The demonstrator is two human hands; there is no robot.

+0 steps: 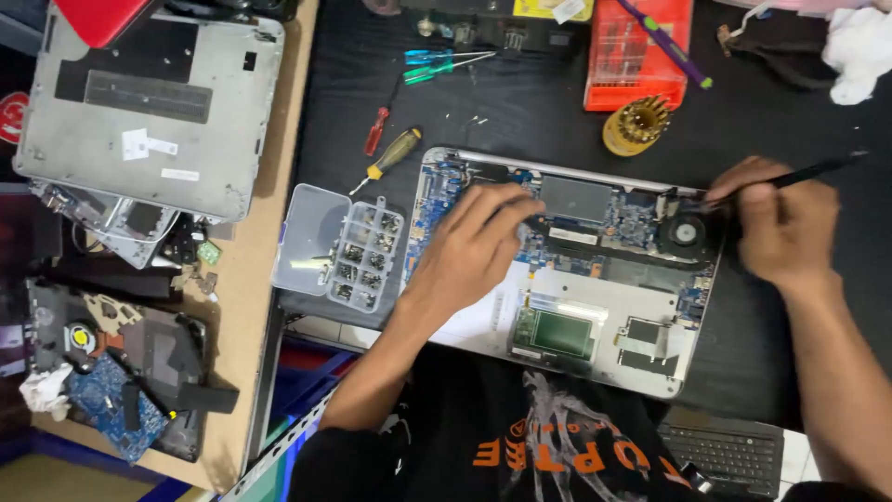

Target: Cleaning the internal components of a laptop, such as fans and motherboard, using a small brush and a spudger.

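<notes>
An opened laptop chassis lies on the black mat, its blue motherboard, black heat pipe and round fan exposed. My left hand rests on the board near its left middle, fingertips touching the heat pipe area. My right hand is at the chassis's right edge beside the fan, gripping a thin black tool that points toward the fan.
A clear screw organiser with its lid open sits left of the laptop. Screwdrivers lie behind it. An orange bit case and a brass bit holder are at the back. Laptop covers and boards are stacked on the left bench. A keyboard lies near my lap.
</notes>
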